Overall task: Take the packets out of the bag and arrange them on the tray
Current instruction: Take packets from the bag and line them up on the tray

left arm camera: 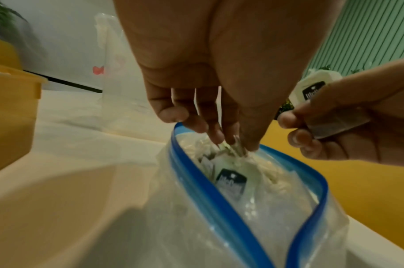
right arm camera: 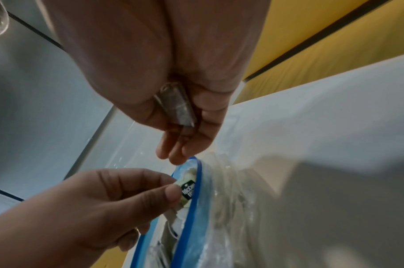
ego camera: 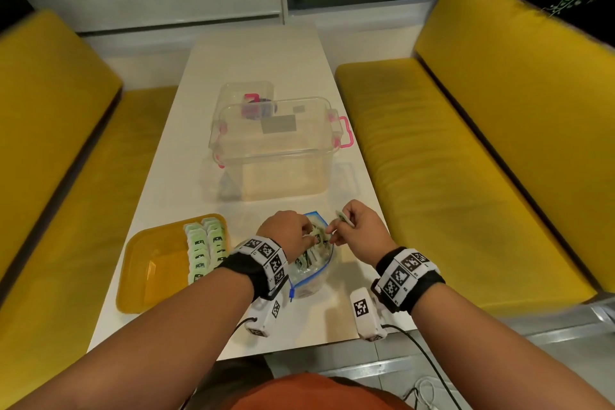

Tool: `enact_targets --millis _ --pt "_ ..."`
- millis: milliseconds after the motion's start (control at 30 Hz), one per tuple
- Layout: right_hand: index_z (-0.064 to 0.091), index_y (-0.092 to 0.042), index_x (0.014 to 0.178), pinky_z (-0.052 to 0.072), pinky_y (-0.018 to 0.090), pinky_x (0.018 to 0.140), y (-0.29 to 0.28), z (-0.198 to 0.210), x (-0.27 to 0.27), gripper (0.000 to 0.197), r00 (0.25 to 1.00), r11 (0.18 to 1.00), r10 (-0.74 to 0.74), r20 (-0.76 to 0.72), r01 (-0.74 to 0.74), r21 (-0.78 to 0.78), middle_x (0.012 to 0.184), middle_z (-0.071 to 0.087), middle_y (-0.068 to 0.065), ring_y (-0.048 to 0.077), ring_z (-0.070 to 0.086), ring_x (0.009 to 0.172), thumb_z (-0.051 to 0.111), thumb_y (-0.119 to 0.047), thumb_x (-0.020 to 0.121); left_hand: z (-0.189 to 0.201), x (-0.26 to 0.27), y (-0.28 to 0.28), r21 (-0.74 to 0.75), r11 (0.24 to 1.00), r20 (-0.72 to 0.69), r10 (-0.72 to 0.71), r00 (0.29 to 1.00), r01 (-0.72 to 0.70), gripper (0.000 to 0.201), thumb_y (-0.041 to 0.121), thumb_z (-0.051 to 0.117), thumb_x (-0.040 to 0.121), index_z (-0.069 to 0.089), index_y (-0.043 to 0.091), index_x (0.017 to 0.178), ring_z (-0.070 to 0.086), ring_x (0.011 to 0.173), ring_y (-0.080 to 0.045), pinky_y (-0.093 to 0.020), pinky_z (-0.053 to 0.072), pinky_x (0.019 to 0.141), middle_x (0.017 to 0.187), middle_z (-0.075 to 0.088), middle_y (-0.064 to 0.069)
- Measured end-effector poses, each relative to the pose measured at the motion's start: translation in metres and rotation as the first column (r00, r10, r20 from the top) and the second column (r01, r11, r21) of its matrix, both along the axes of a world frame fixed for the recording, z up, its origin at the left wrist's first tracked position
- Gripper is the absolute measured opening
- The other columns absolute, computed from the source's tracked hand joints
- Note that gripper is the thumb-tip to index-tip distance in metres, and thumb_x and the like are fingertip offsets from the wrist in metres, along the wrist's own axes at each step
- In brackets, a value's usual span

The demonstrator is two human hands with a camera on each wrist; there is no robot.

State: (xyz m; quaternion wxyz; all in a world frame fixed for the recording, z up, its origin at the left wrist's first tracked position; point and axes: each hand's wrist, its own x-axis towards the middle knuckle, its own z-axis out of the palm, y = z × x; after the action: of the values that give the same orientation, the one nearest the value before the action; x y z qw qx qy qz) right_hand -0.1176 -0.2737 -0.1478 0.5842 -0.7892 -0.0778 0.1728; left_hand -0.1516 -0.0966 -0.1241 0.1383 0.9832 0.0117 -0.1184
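My left hand [ego camera: 286, 232] pinches a pale-green packet [right arm camera: 187, 190] at the clear blue-zipped bag [left arm camera: 253, 208] mouth; right hand [ego camera: 357, 226] clasps another packet [left arm camera: 311, 90]. I'd lift straight, bag steady.

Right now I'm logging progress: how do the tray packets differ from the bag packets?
The tray packets lie in two neat rows on the tray; the bag packets sit jumbled in the bag. Tray packets are untouched; the left hand pinches one bag packet. Both look pale green.

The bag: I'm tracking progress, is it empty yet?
Not empty. Packets show inside the bag, and the left hand pinches one at its mouth.
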Motion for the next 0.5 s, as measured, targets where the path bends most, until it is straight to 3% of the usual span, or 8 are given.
enact_targets --millis 100,233,367,433,500 --pt "0.039 -0.018 0.088 0.047 0.037 0.062 -0.003 -0.002 -0.003 0.017 0.999 0.997 0.031 0.006 -0.031 -0.072 0.073 0.065 0.006 0.022 0.054 0.061 0.039 -0.001 0.094 0.000 0.003 -0.006 0.045 0.999 0.012 -0.024 1.000 0.023 0.029 0.042 0.060 0.090 0.070 0.024 0.109 0.061 0.095 -0.021 -0.032 0.050 0.080 0.106 0.065 0.001" --pt "0.054 -0.018 0.110 0.039 0.024 0.058 -0.006 0.000 -0.007 0.023 1.000 0.991 0.014 0.018 -0.011 -0.133 0.072 0.054 -0.005 0.012 0.046 0.059 0.040 -0.006 0.096 0.005 0.001 -0.006 -0.039 0.999 0.073 0.005 0.997 -0.002 0.017 0.036 0.061 0.089 0.072 0.026 0.100 0.062 0.092 -0.020 -0.034 0.051 0.082 0.101 0.068 0.003" --pt "0.066 -0.018 0.100 0.039 0.020 0.060 -0.006 0.006 -0.008 0.011 0.995 0.995 0.042 0.093 -0.032 -0.098 0.065 0.053 -0.013 0.002 0.044 0.055 0.062 -0.013 0.090 0.021 -0.004 0.004 -0.242 0.969 0.124 0.083 0.989 -0.051 0.006 0.035 0.066 0.087 0.068 0.030 0.083 0.062 0.081 -0.012 -0.029 0.050 0.078 0.086 0.069 0.010" --pt "0.067 -0.020 0.101 0.041 0.015 0.061 -0.003 0.012 -0.010 0.020 0.992 0.996 0.074 0.099 -0.070 -0.047 0.063 0.057 -0.018 -0.002 0.049 0.057 0.075 -0.018 0.082 0.032 -0.007 0.009 -0.309 0.951 0.155 0.077 0.985 -0.026 0.005 0.035 0.068 0.085 0.067 0.033 0.081 0.059 0.076 -0.006 -0.024 0.045 0.073 0.081 0.067 0.012" --pt "0.069 -0.022 0.101 0.049 0.017 0.075 0.004 0.016 -0.009 0.028 0.990 0.995 0.103 0.094 -0.103 -0.005 0.082 0.069 -0.017 -0.004 0.062 0.079 0.082 -0.022 0.077 0.044 -0.009 0.013 -0.345 0.939 0.186 0.055 0.981 0.013 0.004 0.035 0.069 0.085 0.069 0.031 0.084 0.054 0.068 0.003 -0.018 0.038 0.067 0.080 0.067 0.013"
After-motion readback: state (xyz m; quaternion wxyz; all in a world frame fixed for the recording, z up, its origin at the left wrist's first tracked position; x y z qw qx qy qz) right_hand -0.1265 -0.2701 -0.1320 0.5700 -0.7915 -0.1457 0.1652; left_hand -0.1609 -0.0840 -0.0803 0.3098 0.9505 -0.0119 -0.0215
